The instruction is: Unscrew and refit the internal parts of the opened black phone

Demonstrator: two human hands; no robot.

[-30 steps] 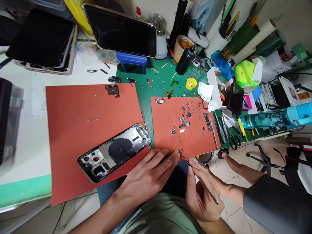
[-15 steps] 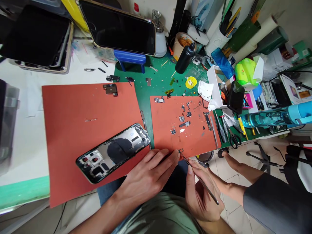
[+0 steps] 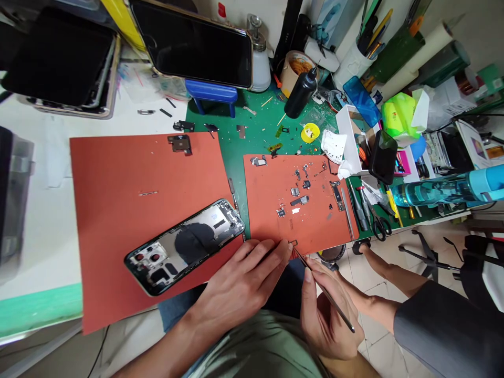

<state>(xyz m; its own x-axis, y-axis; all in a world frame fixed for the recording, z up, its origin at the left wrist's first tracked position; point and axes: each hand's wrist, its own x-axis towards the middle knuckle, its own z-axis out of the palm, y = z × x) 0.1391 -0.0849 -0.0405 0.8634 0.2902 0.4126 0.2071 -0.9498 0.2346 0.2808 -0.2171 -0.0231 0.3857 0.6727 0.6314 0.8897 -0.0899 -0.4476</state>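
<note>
view shifted slightly: two hands (image 3: 246, 281), one held tool (image 3: 336, 303)

Readable texts, labels, brands, numbers: none from where I stand. Green packet (image 3: 397, 118): printing, too small to make out. White scrap (image 3: 333, 147) beside white box (image 3: 350, 137): dark marks, undecipherable.

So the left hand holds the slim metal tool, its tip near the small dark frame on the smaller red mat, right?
No: in the head view, the right hand holds the slim metal tool, not the left hand. Its tip is near the small dark frame on the smaller red mat.
</note>
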